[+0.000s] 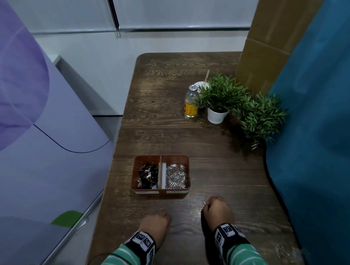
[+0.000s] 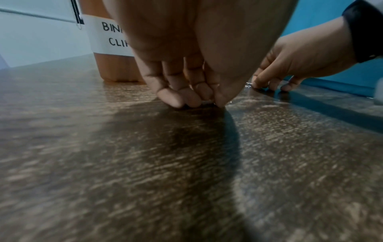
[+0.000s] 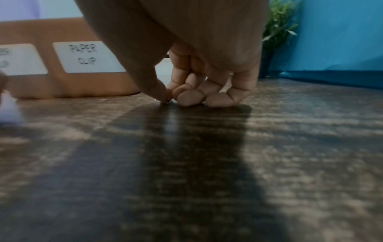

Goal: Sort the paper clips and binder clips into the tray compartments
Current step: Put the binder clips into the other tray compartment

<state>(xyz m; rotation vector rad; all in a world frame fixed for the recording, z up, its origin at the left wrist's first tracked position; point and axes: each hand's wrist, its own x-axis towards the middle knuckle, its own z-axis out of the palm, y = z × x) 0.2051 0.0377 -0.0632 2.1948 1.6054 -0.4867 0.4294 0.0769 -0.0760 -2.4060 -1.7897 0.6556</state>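
Note:
A brown tray stands mid-table, with black binder clips in its left compartment and silver paper clips in its right. Its labels read "BIN… CLI…" and "PAPER CLIP". Just in front of the tray, my right hand pinches a paper clip between thumb and forefinger at the tabletop; the right wrist view shows that clip too. My left hand has curled fingers on the table. A thin silver clip end shows beside its thumb.
A glass bottle, a potted plant, a second plant and a small ring sit at the back right. A cardboard box and blue cloth border the right side, and a purple appliance the left.

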